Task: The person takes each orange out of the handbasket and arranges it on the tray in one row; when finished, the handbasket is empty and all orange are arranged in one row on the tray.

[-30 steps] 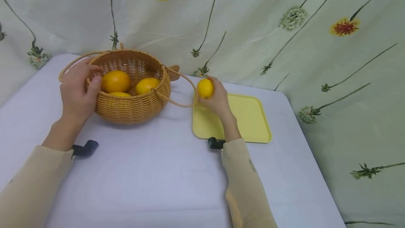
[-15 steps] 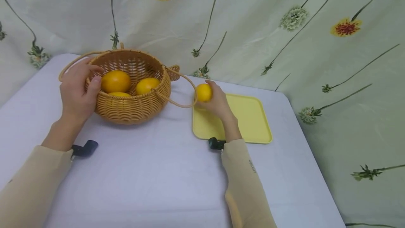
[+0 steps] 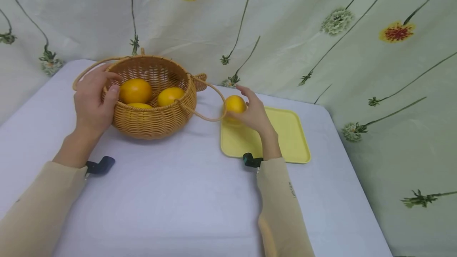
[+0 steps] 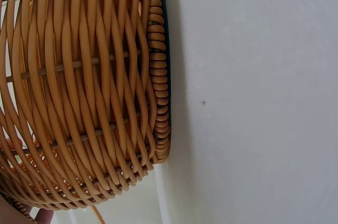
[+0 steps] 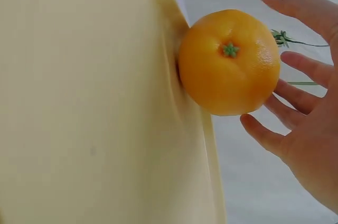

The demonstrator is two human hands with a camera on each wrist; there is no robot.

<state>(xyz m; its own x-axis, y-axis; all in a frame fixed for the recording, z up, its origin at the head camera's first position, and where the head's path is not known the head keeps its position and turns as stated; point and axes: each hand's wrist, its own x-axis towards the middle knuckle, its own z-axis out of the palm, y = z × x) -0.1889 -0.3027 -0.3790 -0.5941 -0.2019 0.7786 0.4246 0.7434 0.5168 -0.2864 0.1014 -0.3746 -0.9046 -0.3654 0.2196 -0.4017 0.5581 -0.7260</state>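
An orange (image 5: pixel 229 63) with a small green stem mark sits on the far left part of the yellow tray (image 3: pixel 285 138). Around it my right hand (image 3: pixel 255 112) has its fingers spread; the right wrist view shows them loosely bent beside the fruit, with gaps between. My left hand (image 3: pixel 93 98) grips the left rim of a round wicker basket (image 3: pixel 153 122), the thumb near the front rim. Inside lie an orange fruit (image 3: pixel 135 91), a yellower fruit (image 3: pixel 171 96) and a third fruit (image 3: pixel 140 105), mostly hidden by the rim. Only woven wall (image 4: pixel 79 76) fills most of the left wrist view.
One basket handle (image 3: pixel 214 119) hangs out to the right, close to the orange and the tray's left edge. Another handle (image 3: pixel 85 70) loops out on the left. A white cloth (image 3: pixel 171 193) covers the table, and a flowered curtain (image 3: pixel 285 31) stands behind it.
My right hand has lowered the orange onto the tray and its fingers have spread away from it. The left hand stays on the basket. The head view has shifted slightly.
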